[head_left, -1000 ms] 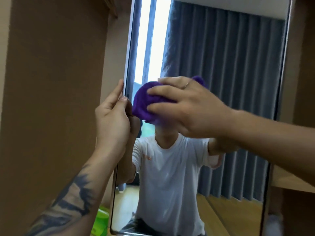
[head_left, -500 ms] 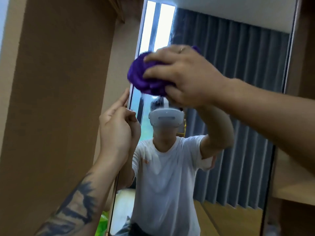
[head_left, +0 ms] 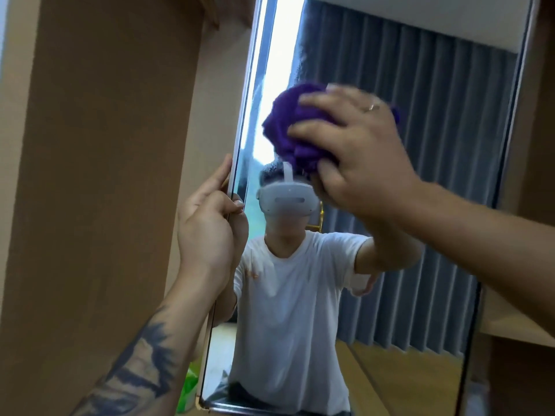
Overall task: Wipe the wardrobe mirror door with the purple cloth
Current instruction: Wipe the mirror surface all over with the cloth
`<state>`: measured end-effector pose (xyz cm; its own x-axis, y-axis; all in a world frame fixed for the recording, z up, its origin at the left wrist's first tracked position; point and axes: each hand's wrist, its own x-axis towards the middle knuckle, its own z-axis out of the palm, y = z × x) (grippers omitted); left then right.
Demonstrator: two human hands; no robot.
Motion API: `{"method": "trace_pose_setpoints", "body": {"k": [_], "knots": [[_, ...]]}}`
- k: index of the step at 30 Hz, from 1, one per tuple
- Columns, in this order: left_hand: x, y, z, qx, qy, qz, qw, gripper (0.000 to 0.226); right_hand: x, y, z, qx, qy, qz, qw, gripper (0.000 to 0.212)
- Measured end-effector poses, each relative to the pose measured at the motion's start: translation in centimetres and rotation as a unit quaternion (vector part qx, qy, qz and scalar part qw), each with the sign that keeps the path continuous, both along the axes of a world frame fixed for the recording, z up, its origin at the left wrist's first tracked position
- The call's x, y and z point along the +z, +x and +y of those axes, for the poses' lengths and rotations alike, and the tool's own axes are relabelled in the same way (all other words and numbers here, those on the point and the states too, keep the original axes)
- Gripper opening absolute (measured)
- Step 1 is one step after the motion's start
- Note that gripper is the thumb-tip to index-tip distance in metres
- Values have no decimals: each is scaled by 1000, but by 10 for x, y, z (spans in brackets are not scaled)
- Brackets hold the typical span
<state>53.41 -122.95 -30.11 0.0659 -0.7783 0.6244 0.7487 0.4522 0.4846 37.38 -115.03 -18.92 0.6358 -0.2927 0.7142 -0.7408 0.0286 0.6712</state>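
Note:
The wardrobe mirror door [head_left: 420, 205] stands in front of me, tall, with a thin pale frame. My right hand [head_left: 354, 151] presses a bunched purple cloth [head_left: 291, 130] against the glass in its upper middle part, fingers spread over the cloth. My left hand [head_left: 207, 229] grips the door's left edge at mid height, thumb on the glass side, the other fingers behind the frame. The mirror reflects a person in a white T-shirt and grey curtains.
A brown wardrobe panel [head_left: 99, 190] fills the left side. On the right, behind the door, is a wooden shelf [head_left: 510, 325]. A green object [head_left: 187, 388] shows low down beside the door's bottom left corner.
My right hand swept the purple cloth up the glass toward the left edge, then a little right and down. My left hand has kept its hold on the door's edge.

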Motion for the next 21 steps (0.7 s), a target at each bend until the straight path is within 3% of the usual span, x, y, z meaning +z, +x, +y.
{"method": "trace_pose_setpoints", "body": {"k": [3,5,7,9,11,12,15,17,19,21], "knots": [[-4,2,5,-42,9,18,999,66,-51,-1,6,-34,117,150,981,41],[-5,2,4,-41,15,22,999,65,-52,-4,12,-75,154,206,963,42],[-6,1,4,-28,20,25,999,65,-30,-9,10,-73,98,166,978,42],[-9,1,2,-17,30,22,999,65,-11,-9,7,-48,28,66,996,45],[-14,2,1,-18,37,18,999,65,-19,-4,4,-17,-3,6,1000,45],[-17,3,2,-20,36,17,999,65,-32,-2,2,-7,4,24,1000,43],[-26,5,7,9,30,-10,999,65,-72,1,6,-14,121,188,975,37],[-30,4,10,15,22,-18,999,65,-64,-2,10,-45,154,242,957,39],[-32,3,12,8,24,-7,1000,64,-40,-9,8,-48,88,190,977,42],[-34,2,13,8,28,-1,1000,63,-18,-11,9,-44,0,59,997,47]]}}
